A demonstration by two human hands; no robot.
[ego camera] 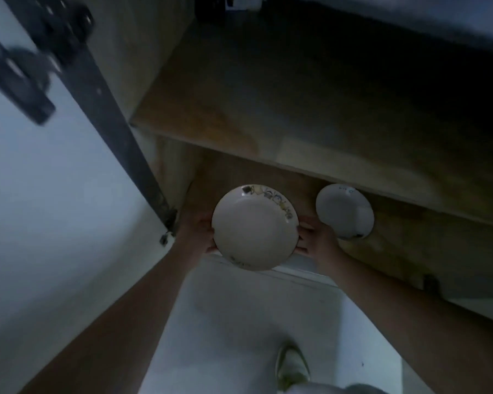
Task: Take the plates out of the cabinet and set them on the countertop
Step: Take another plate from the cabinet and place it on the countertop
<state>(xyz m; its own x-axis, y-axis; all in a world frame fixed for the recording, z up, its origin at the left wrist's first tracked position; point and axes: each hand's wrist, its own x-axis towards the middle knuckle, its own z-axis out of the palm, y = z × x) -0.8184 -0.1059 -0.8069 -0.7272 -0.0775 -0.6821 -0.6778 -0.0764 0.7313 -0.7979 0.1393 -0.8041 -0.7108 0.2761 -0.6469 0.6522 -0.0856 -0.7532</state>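
A large white plate (254,228) with a printed pattern along its rim sits at the front edge of the lower cabinet shelf (396,231). My left hand (195,233) grips its left edge and my right hand (315,240) grips its right edge, fingers curled under the rim. A smaller white plate (343,210) lies on the same shelf just to the right, apart from both hands.
The open cabinet door (54,194) stands on the left with dark hinges (34,61) near the top. An upper wooden shelf (268,115) overhangs the plates. Below are the pale floor (239,322) and a shoe (292,365).
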